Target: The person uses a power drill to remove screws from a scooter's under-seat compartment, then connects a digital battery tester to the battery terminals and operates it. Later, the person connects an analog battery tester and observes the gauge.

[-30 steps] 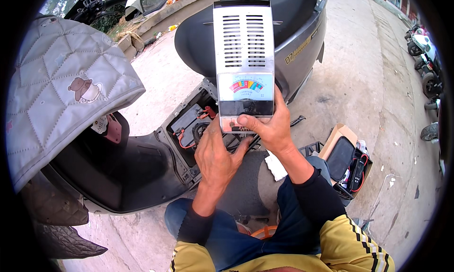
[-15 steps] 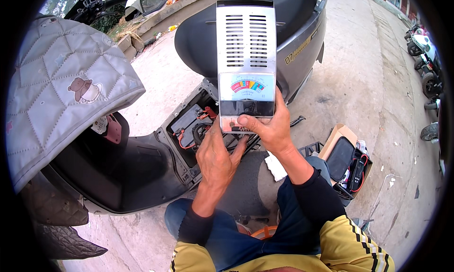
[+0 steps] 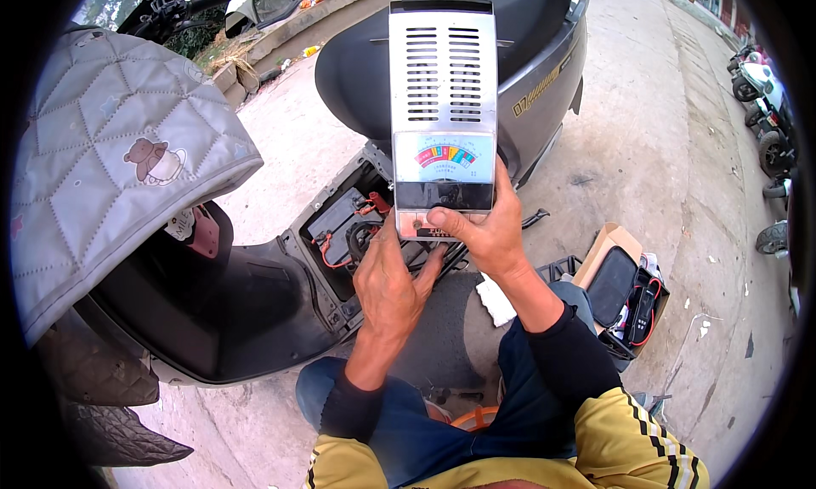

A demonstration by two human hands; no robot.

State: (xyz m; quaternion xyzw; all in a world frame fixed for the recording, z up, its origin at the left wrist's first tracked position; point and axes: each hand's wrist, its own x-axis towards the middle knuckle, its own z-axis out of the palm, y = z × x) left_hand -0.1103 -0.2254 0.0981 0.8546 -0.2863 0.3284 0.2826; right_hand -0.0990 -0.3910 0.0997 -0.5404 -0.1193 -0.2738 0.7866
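A silver battery tester (image 3: 444,125) stands upright in front of me, with slotted vents in its upper half and a coloured needle dial lower down. My right hand (image 3: 495,234) is closed round its lower right side, the thumb lying across the bottom of its face. At the lower left corner, my left hand (image 3: 387,287) grips the base, its fingertips partly hidden. Just left of the tester, an open compartment (image 3: 299,243) in the scooter floor holds a battery (image 3: 342,210) with red and black leads. A red clamp (image 3: 379,203) shows at the battery's far end.
The scooter's black seat (image 3: 353,81) rises behind the tester. A grey quilted cover (image 3: 102,132) hangs at the left. At my right, an open carton (image 3: 592,268) holds a black case and a device with red leads. More scooters (image 3: 769,149) are parked along the far right.
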